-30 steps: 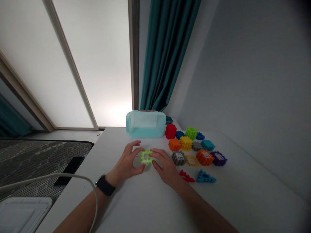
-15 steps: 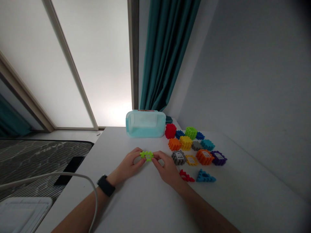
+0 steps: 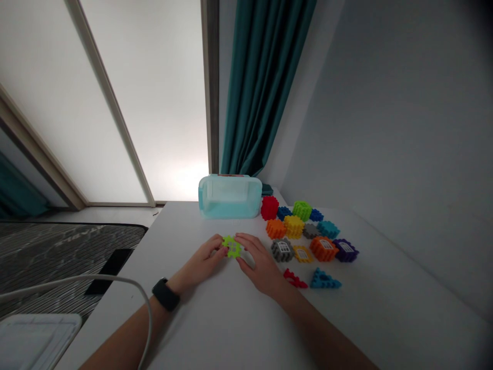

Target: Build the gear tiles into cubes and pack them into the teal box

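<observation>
green notched piece (image 3: 232, 252) in your hands, on the near side of the translucent tub (image 3: 230, 211) and well apart from it. half a second ago you had it tipped nearly edge-on, a fingertip grip at both ends; now its broad face, with pale cut-outs, shows more fully. your left hand (image 3: 199, 264) pinches the piece's left edge between thumb and fingers. your right hand (image 3: 262, 264) has loosened: thumb and fingers stand parted around the right edge; whether a fingertip touches it, you cannot tell from here. my reading: the left pinch now carries most of the hold, and the right is more at liberty to turn or steady the piece. unchanged: the tub, and the blocks to its right. red block (image 3: 269, 208) just beside the tub's right end; grey windowed block (image 3: 282, 250) nearer you, right of the tub; red triangle (image 3: 295, 279) and blue triangle (image 3: 324, 279) nearer still, same side, both apart from your right hand.
</observation>
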The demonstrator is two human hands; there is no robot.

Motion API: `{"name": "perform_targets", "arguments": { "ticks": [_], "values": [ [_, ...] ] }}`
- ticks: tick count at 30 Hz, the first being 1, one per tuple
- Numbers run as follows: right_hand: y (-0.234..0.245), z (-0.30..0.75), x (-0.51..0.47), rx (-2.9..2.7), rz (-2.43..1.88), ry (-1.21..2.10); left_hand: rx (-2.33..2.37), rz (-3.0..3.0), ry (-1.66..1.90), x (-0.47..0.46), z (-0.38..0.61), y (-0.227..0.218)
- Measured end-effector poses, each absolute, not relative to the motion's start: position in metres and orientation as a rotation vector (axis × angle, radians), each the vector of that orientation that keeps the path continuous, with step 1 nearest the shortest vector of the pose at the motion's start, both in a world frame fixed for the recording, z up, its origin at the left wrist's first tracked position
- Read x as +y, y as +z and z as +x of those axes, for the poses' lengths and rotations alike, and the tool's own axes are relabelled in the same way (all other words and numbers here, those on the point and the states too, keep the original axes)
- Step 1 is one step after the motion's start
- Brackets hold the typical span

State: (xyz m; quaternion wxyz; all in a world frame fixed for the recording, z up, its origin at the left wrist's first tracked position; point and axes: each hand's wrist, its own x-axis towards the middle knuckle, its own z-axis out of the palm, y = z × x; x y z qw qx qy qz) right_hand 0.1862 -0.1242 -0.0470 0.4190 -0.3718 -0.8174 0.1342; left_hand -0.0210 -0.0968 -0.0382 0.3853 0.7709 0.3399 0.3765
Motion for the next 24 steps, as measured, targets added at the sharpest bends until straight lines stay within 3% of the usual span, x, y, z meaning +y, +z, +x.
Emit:
{"name": "perform_targets", "arguments": {
  "ticks": [24],
  "values": [
    [-0.0483, 0.1849, -0.1263, -2.045, -0.910, 0.293, 0.935, 1.773, 1.026, -0.0951, -0.0249, -0.0348]
  ]
}}
